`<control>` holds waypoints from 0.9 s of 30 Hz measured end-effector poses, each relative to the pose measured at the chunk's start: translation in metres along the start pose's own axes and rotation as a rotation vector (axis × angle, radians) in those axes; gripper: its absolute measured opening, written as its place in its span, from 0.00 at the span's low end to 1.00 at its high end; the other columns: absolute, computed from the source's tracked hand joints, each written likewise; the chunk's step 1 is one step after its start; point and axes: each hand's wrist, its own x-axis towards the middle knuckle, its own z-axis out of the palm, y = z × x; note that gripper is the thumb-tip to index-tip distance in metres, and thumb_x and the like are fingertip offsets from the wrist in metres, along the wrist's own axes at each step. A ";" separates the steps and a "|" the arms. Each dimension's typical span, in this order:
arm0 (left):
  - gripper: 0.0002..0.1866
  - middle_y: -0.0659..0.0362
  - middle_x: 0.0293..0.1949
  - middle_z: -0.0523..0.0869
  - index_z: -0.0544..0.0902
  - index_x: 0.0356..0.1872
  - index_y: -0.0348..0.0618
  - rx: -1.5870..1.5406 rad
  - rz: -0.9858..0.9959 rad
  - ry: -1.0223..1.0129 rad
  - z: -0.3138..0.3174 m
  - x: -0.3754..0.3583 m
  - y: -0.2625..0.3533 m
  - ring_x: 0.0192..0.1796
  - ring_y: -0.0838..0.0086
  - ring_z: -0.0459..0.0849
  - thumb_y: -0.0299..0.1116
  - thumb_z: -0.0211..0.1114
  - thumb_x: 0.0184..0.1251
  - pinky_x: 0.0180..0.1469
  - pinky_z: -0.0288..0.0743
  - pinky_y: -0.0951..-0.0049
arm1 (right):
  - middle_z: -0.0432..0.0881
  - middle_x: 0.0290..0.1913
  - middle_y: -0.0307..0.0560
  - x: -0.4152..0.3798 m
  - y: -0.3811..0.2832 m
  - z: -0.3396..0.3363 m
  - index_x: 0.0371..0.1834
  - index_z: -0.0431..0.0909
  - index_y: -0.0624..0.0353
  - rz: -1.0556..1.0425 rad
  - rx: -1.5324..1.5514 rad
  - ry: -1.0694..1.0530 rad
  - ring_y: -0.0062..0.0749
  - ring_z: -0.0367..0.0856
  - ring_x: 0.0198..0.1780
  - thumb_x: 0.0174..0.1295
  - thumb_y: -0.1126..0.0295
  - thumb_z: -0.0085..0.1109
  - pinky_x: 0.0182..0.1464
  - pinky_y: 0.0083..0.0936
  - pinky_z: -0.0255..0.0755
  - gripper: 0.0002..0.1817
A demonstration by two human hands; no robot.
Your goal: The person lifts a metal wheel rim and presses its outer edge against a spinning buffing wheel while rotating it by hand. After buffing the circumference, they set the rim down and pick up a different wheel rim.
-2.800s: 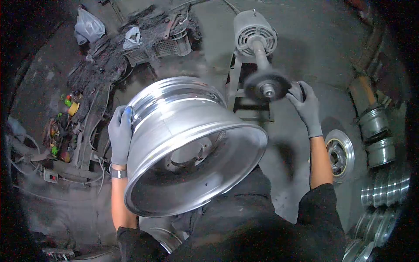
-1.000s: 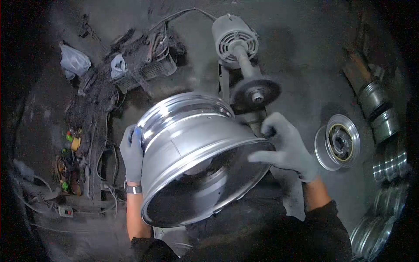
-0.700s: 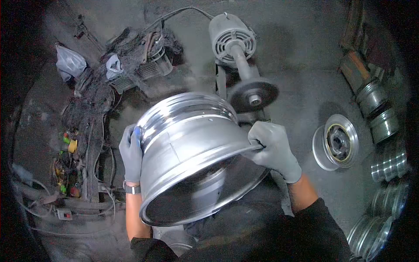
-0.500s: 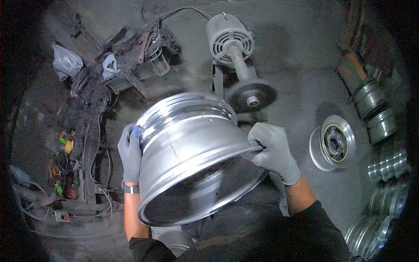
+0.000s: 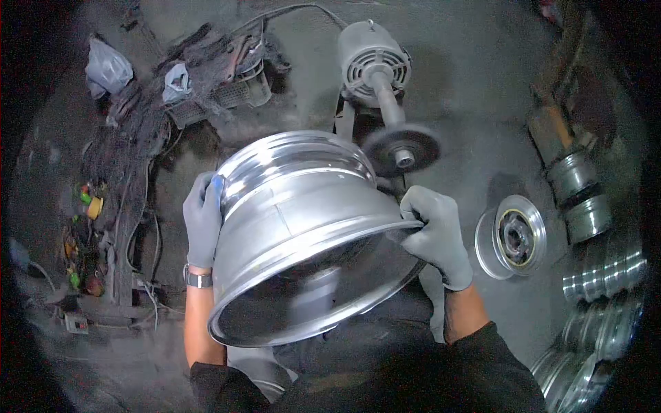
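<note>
A large shiny metal wheel rim is held up in front of me, tilted, its wide open end facing down toward my body. My left hand, in a grey glove, presses against the rim's left side, with its fingers partly hidden behind it. On the right, my gloved right hand grips the lip, fingers curled over the edge. Just beyond the rim is a dark round buffing wheel on the shaft of a grey electric motor. Its face looks blurred.
Another wheel rim lies on the floor to the right. Several polished rims are stacked along the right side. At the left stand a dust-covered crate, plastic bags, loose cables and a switch box.
The view has shifted slightly. The held rim sits a little higher and further left in view, still gripped by both hands at much the same places.
</note>
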 end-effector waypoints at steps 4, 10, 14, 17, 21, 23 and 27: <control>0.14 0.56 0.41 0.88 0.85 0.51 0.30 0.027 -0.008 0.033 0.003 0.000 0.000 0.44 0.78 0.80 0.33 0.59 0.82 0.52 0.76 0.73 | 0.73 0.24 0.45 0.008 0.003 -0.002 0.26 0.71 0.55 -0.048 -0.021 -0.021 0.43 0.77 0.25 0.45 0.65 0.84 0.29 0.36 0.69 0.23; 0.17 0.51 0.42 0.90 0.86 0.53 0.33 0.067 0.002 0.028 0.012 0.006 0.005 0.45 0.72 0.86 0.39 0.61 0.81 0.52 0.78 0.69 | 0.74 0.25 0.46 0.026 0.000 -0.004 0.26 0.72 0.54 -0.146 -0.056 -0.031 0.46 0.79 0.27 0.45 0.64 0.82 0.30 0.39 0.71 0.21; 0.16 0.46 0.41 0.90 0.87 0.52 0.38 0.195 -0.006 0.016 0.023 0.010 0.005 0.44 0.63 0.90 0.41 0.61 0.80 0.51 0.80 0.66 | 0.76 0.26 0.47 0.042 -0.005 -0.008 0.27 0.74 0.54 -0.273 -0.125 -0.057 0.48 0.82 0.30 0.47 0.63 0.81 0.32 0.41 0.74 0.19; 0.16 0.45 0.41 0.89 0.87 0.52 0.37 0.154 -0.015 0.027 0.021 0.010 0.002 0.43 0.63 0.89 0.40 0.61 0.81 0.50 0.79 0.66 | 0.77 0.28 0.47 0.054 -0.009 -0.009 0.29 0.74 0.53 -0.376 -0.070 -0.177 0.48 0.82 0.31 0.48 0.62 0.79 0.33 0.43 0.75 0.19; 0.16 0.47 0.40 0.89 0.86 0.51 0.37 0.155 -0.011 0.017 0.020 0.008 0.012 0.41 0.65 0.87 0.40 0.61 0.81 0.48 0.79 0.67 | 0.76 0.28 0.47 0.059 -0.009 -0.009 0.30 0.73 0.53 -0.406 -0.110 -0.228 0.48 0.82 0.31 0.46 0.60 0.78 0.34 0.44 0.75 0.19; 0.16 0.47 0.39 0.89 0.86 0.51 0.36 0.155 -0.015 0.017 0.018 0.006 0.015 0.40 0.66 0.87 0.40 0.61 0.82 0.48 0.78 0.67 | 0.74 0.28 0.46 0.053 -0.007 -0.008 0.30 0.73 0.52 -0.395 -0.155 -0.238 0.48 0.81 0.31 0.42 0.58 0.76 0.33 0.44 0.73 0.20; 0.16 0.48 0.38 0.88 0.86 0.51 0.34 0.145 -0.027 0.027 0.010 0.002 0.025 0.40 0.70 0.86 0.38 0.61 0.81 0.48 0.78 0.68 | 0.72 0.28 0.45 0.048 -0.017 -0.010 0.29 0.73 0.51 -0.386 -0.114 -0.220 0.47 0.78 0.30 0.39 0.56 0.75 0.32 0.44 0.70 0.21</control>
